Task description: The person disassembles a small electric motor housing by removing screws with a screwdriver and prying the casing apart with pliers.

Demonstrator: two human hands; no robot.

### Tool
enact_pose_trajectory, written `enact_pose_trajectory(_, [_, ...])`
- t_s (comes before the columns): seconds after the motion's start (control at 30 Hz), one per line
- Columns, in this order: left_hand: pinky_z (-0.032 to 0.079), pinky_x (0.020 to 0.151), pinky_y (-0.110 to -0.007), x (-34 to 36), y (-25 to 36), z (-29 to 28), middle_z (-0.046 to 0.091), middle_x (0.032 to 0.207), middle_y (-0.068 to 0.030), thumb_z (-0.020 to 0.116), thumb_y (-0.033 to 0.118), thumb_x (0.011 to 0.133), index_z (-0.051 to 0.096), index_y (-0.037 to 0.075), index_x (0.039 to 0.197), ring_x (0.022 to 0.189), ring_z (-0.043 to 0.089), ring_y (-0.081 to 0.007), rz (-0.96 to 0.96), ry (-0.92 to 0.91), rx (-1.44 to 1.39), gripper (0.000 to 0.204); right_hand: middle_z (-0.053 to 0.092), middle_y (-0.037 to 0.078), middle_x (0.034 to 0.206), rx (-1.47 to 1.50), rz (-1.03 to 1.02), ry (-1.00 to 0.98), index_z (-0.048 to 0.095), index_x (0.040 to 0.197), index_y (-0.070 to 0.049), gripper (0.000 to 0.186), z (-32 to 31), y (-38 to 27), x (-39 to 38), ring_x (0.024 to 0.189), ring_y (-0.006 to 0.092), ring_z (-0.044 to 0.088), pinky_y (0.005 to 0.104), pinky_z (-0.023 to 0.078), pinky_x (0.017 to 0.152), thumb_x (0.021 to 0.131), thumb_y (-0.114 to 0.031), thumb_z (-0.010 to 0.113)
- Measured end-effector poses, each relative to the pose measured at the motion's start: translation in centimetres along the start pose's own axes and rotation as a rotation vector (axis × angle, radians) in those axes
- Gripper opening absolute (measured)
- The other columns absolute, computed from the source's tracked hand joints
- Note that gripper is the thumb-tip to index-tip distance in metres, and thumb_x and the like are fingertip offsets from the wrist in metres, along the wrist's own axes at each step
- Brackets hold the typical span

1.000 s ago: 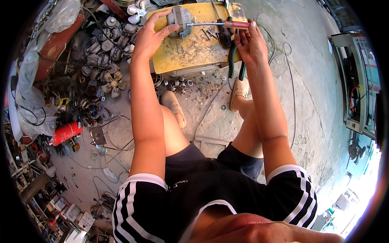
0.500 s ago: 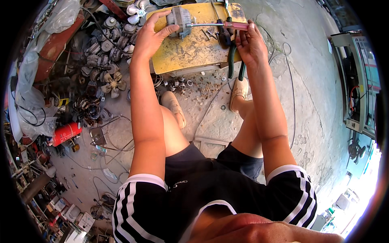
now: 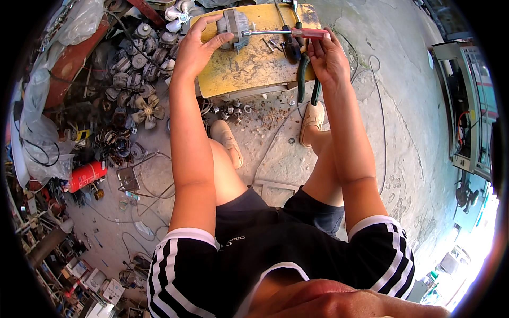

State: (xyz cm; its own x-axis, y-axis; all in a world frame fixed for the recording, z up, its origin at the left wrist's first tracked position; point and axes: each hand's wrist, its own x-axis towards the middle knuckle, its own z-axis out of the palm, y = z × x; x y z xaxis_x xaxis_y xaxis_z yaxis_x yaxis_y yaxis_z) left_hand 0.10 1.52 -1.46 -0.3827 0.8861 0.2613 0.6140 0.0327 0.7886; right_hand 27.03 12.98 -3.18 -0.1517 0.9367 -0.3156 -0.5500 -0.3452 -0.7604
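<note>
At the top of the yellow-topped stand [image 3: 233, 79], my left hand [image 3: 199, 47] grips a grey finned metal motor housing [image 3: 231, 29]. My right hand [image 3: 327, 61] is closed on a screwdriver with a translucent red handle [image 3: 308, 33]; its steel shaft runs level to the housing's right side, where the tip's exact contact is too small to tell. Beneath the shaft lie several bolts [image 3: 272, 44] and a dark-handled tool [image 3: 291, 50]. Green-handled pliers [image 3: 301, 82] hang over the front edge beside my right hand, with more long tools behind the screwdriver.
A pile of motors [image 3: 140, 59] and fan blades [image 3: 149, 110] fills the floor at left, near a red cylinder [image 3: 85, 175]. Small metal parts [image 3: 230, 110] and cables lie on the concrete below the stand. A glass-panelled cabinet [image 3: 466, 106] stands at right.
My right fingers and the red handle have shifted very slightly. My left hand and the housing stay in nearly the same place.
</note>
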Motion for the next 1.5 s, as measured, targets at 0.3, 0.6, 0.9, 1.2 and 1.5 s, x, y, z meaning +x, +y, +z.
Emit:
enact_pose_trajectory(0.3, [0.046,0.100,-0.043,0.0,-0.2,0.0,0.062,0.131,-0.0116,0.079,0.057,0.073,0.062,0.021,0.127,0.124,0.056,-0.0319,-0.001,-0.002,-0.005,0.067,0.062,0.004,0.121,-0.008,0.040,0.074,0.055,0.129,-0.015,0.028,1.0,-0.3,-0.8,0.113,0.0162,0.059,0.0340,0.047,0.093,0.102,-0.025,0.054])
enact_pose_trajectory(0.6, [0.047,0.099,-0.043,0.1,-0.3,0.1,0.061,0.132,-0.0115,0.078,0.058,0.073,0.062,0.020,0.127,0.124,0.056,-0.0322,0.020,-0.007,0.004,0.068,0.064,0.002,0.116,0.071,0.028,0.063,0.054,0.133,-0.014,0.031,0.8,0.0,-0.5,0.099,0.0133,0.062,0.0327,0.044,0.081,0.104,-0.022,0.050])
enact_pose_trajectory(0.9, [0.047,0.099,-0.044,0.0,-0.2,0.1,0.060,0.134,-0.0112,0.077,0.059,0.073,0.061,0.020,0.128,0.126,0.055,-0.0323,-0.007,-0.005,0.032,0.069,0.062,0.000,0.116,0.015,0.004,0.019,0.056,0.130,-0.018,0.029,0.6,-0.5,-0.3,0.106,0.0132,0.058,0.0348,0.043,0.094,0.103,-0.028,0.053])
enact_pose_trajectory(1.2, [0.047,0.100,-0.044,0.0,0.0,0.1,0.060,0.134,-0.0108,0.078,0.058,0.073,0.061,0.020,0.128,0.127,0.054,-0.0323,-0.002,-0.001,0.035,0.069,0.061,0.001,0.116,0.024,0.006,0.067,0.056,0.126,-0.010,0.027,0.8,-0.5,-0.6,0.104,0.0165,0.058,0.0347,0.044,0.093,0.103,-0.023,0.052])
enact_pose_trajectory(1.5, [0.047,0.099,-0.044,-0.1,-0.1,0.1,0.061,0.133,-0.0103,0.077,0.057,0.075,0.061,0.020,0.128,0.126,0.055,-0.0315,-0.004,-0.003,0.040,0.067,0.061,0.007,0.115,0.045,0.016,0.083,0.054,0.131,-0.007,0.029,1.5,-0.7,-0.9,0.110,0.0182,0.058,0.0356,0.044,0.095,0.104,-0.017,0.047])
